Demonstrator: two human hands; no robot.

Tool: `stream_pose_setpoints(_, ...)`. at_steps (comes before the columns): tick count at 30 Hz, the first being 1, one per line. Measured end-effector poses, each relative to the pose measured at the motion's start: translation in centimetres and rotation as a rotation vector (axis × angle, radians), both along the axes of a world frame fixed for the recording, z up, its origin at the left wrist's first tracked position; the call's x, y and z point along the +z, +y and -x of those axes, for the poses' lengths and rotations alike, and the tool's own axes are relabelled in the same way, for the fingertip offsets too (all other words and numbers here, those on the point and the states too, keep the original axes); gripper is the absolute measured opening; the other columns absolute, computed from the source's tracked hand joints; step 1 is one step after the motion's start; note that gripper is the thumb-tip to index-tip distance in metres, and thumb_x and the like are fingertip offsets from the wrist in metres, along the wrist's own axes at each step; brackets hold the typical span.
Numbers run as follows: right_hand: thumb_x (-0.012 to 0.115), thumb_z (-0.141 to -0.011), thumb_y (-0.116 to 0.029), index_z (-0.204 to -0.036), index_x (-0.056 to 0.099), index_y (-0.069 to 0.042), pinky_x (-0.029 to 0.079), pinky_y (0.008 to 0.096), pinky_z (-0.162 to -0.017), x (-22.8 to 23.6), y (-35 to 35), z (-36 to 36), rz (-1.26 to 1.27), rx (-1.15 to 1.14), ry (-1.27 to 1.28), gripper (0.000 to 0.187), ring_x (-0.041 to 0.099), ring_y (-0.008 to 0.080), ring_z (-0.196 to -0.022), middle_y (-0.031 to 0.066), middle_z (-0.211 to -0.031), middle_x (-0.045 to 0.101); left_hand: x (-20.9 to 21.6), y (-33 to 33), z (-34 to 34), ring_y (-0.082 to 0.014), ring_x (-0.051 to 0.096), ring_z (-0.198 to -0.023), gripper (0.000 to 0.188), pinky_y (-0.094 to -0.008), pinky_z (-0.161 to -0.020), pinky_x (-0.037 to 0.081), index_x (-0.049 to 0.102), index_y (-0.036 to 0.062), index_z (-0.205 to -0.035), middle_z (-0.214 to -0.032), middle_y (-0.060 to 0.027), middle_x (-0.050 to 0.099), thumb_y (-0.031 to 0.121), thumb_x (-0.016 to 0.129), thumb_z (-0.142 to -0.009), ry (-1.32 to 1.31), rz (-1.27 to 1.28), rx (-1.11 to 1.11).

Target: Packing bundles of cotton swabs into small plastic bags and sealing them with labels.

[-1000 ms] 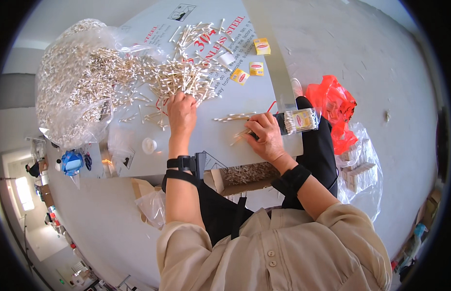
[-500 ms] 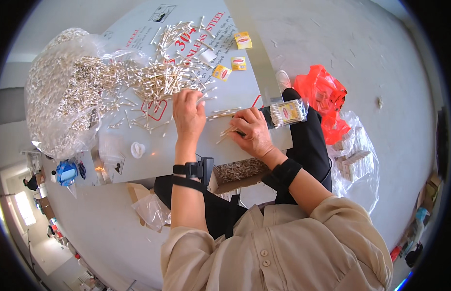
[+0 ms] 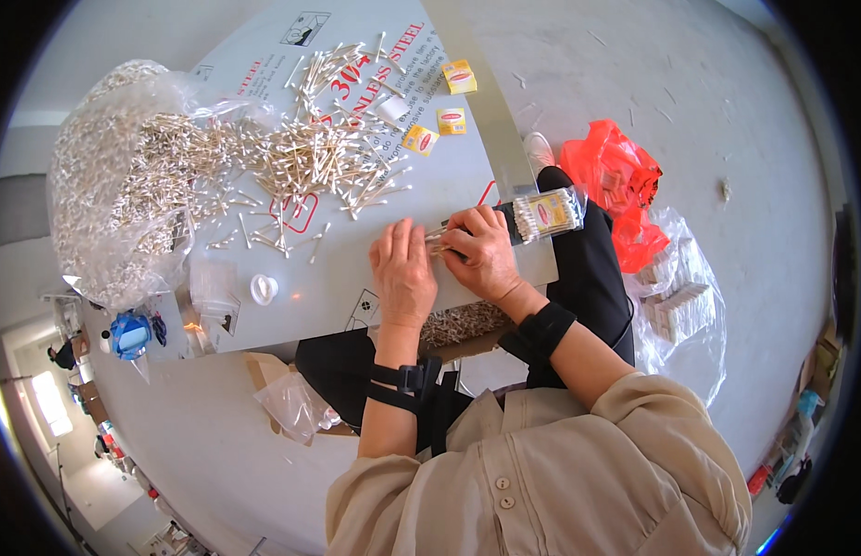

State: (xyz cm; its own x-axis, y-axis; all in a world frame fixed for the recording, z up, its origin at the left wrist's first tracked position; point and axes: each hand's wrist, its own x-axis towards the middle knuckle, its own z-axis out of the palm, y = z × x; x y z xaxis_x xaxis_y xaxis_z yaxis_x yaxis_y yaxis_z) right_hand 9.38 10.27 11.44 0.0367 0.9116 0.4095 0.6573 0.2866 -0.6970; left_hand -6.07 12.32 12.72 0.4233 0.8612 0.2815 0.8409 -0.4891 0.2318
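My left hand (image 3: 402,271) and my right hand (image 3: 482,254) meet near the table's front edge, fingers curled around a small bunch of cotton swabs (image 3: 437,243) that shows between them. My fingers hide most of this bunch. Just right of my right hand, a clear bag packed with cotton swabs and a yellow label card (image 3: 548,214) lies at the table's right edge. A dark strip (image 3: 512,223) runs from under my right hand to that bag. Beyond my left hand spreads a loose heap of cotton swabs (image 3: 310,156).
A large clear bag of swabs (image 3: 101,185) bulges at the table's left. Several yellow cards (image 3: 451,121) lie far right, and a small white lid (image 3: 263,289) sits near left. Below the edge is a box of swabs (image 3: 463,324); red bags (image 3: 611,176) rest on the right.
My left hand has moved right and nearer, from the edge of the swab heap to my right hand. The swabs sticking out by my right hand are now mostly covered by fingers.
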Motion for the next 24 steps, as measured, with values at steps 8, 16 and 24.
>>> stream_pose_setpoints(8, 0.062, -0.067, 0.003, -0.087, 0.061, -0.004, 0.047, 0.0418, -0.081, -0.3, 0.3, 0.0, -0.048, -0.034, 0.205, 0.022, 0.055, 0.0327, -0.091, 0.01, -0.098, 0.06, -0.5, 0.0, -0.5, -0.0321, 0.019, -0.148, 0.072, -0.0558, -0.117, 0.014, 0.03, 0.0056, -0.149, -0.158, -0.0164, 0.024, 0.032, 0.061, -0.09, 0.102, 0.227, 0.016)
stream_pose_setpoints(16, 0.062, -0.076, 0.004, -0.094, 0.059, -0.002, 0.047, 0.0418, -0.085, -0.1, 0.0, -0.2, 0.0, -0.066, 0.267, 0.019, 0.054, 0.0353, -0.096, 0.013, -0.104, 0.058, -0.7, 4.2, 2.1, -0.0325, 0.038, -0.134, 0.059, -0.0507, -0.106, 0.031, 0.047, 0.008, -0.137, -0.14, -0.0151, 0.045, 0.024, 0.069, -0.084, -0.037, 0.024, 0.161)
stream_pose_setpoints(24, 0.063, -0.076, 0.004, -0.1, 0.058, -0.001, 0.046, 0.0418, -0.088, 0.2, 0.2, 0.1, 0.008, -0.076, 0.293, 0.025, 0.053, 0.0358, -0.099, 0.0145, -0.109, 0.057, 0.4, 6.9, 2.6, -0.0276, 0.05, -0.101, 0.016, -0.0442, -0.089, 0.038, 0.063, 0.0114, -0.082, -0.097, -0.0022, 0.055, 0.007, 0.075, -0.072, -0.071, -0.052, 0.096)
